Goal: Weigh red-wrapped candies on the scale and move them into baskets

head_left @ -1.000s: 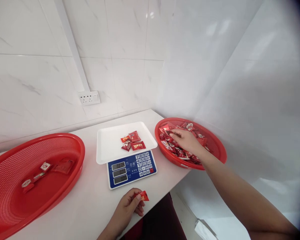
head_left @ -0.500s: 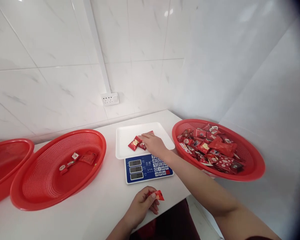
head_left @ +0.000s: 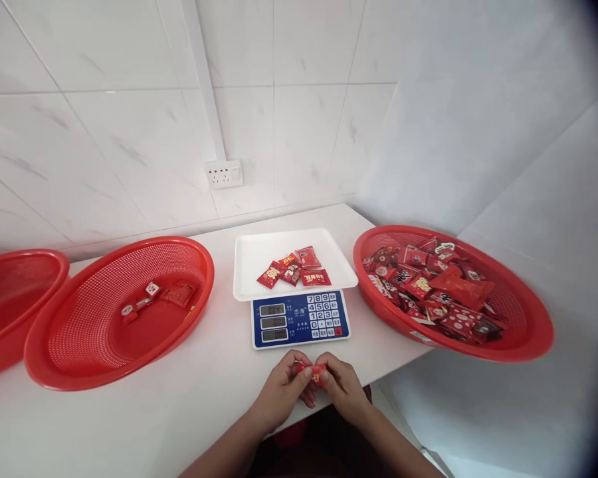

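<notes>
My left hand [head_left: 282, 388] and my right hand [head_left: 343, 388] meet near the table's front edge, both pinching a small red wrapped packet [head_left: 317, 374]. Behind them stands a blue-faced digital scale [head_left: 299, 320] with a keypad and lit displays. On it rests a white tray [head_left: 259, 245] holding several red packets [head_left: 294, 267], lying flat and partly overlapping. Neither hand touches the scale or the tray.
A red mesh basket [head_left: 541, 342] heaped with several packets sits at the right. Another red basket [head_left: 208, 285] with a few packets lies left of the scale, and a third red basket [head_left: 62, 262] is cut off at the left. A wall socket [head_left: 222, 174] sits above the white table [head_left: 179, 411].
My right hand has come back from the tray to the table's front edge and joined my left hand on the packet. The tray's packets now lie uncovered.
</notes>
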{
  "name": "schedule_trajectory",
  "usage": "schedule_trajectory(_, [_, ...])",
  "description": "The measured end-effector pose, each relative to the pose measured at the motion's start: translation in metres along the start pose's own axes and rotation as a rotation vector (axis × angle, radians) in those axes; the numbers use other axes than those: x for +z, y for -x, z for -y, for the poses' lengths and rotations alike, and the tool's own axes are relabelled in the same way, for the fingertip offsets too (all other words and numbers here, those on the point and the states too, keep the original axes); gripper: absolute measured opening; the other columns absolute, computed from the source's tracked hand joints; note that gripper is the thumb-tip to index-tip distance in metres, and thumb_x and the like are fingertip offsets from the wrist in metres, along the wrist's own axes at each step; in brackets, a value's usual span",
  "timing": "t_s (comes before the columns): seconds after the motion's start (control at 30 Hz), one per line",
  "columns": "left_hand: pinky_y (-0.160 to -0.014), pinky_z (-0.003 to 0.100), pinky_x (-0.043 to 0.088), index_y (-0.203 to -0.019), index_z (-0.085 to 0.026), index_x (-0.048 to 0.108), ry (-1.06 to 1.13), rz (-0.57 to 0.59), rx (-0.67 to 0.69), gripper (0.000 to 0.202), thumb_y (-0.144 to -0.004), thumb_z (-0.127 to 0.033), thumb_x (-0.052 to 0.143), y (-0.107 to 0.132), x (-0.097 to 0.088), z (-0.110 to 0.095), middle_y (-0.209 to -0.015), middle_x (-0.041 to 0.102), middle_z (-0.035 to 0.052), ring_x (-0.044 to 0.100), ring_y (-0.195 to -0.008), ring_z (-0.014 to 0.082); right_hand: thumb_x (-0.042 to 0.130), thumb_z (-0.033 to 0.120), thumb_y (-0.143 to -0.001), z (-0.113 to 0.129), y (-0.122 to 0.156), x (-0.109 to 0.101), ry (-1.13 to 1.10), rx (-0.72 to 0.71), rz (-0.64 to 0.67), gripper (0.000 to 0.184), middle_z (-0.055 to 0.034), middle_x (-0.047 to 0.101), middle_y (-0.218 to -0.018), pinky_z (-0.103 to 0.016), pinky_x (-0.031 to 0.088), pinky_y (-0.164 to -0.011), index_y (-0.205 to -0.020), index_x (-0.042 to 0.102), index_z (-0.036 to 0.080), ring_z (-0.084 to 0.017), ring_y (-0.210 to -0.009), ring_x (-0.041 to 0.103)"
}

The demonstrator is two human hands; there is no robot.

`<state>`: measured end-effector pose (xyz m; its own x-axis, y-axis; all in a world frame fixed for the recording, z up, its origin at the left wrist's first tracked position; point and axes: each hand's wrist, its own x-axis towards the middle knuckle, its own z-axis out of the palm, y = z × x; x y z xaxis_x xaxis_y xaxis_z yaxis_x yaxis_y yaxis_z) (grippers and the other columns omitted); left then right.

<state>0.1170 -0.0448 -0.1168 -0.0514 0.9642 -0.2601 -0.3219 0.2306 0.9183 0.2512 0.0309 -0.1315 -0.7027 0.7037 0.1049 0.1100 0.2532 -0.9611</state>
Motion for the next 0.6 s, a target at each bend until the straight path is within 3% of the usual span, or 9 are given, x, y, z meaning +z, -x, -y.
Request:
schedule_trajectory(0.17, [-0.055, 0.025, 0.047, -0.085, -0.018, 0.045, 0.002, -0.013, 0.031, 0.036, -0.077, -0.051, 0.058, 0.001, -0.001, -0.001, -0.063, 0.056, -0.0039, 0.053, -0.051, 0.0090, 0.042, 0.056, -0.086, 0.006, -0.006, -0.005, -0.014, -0.010, 0.160, 0.042, -0.0002, 0.055, -0.060, -0.027, 0.039, -0.058, -0.065, 0.047, 0.020, -0.015, -0.057, 0.051])
schedule_trajectory(0.33, [-0.054, 0.025, 0.048, -0.087, -0.019, 0.043, 0.012, -0.021, 0.039, 0.036, -0.078, -0.051, 0.056, 0.000, -0.001, 0.000, -0.063, 0.055, -0.0043, 0.054, -0.052, 0.0093, 0.045, 0.054, -0.085, 0.009, -0.010, -0.009, -0.015, 0.079, 0.153, 0.043, 0.0010, 0.048, -0.058, -0.026, 0.036, -0.056, -0.059, 0.045, 0.019, -0.013, -0.056, 0.045])
schedule_trajectory(0.6, [-0.051, 0.025, 0.050, -0.081, -0.019, 0.041, -0.015, -0.043, 0.015, 0.040, -0.077, -0.056, 0.055, -0.001, 0.001, 0.001, -0.063, 0.053, -0.0042, 0.054, -0.053, 0.0095, 0.050, 0.054, -0.082, 0.005, -0.012, -0.014, -0.126, 0.124, 0.190, 0.042, 0.0006, 0.051, -0.058, -0.027, 0.036, -0.058, -0.060, 0.047, 0.019, -0.014, -0.058, 0.046])
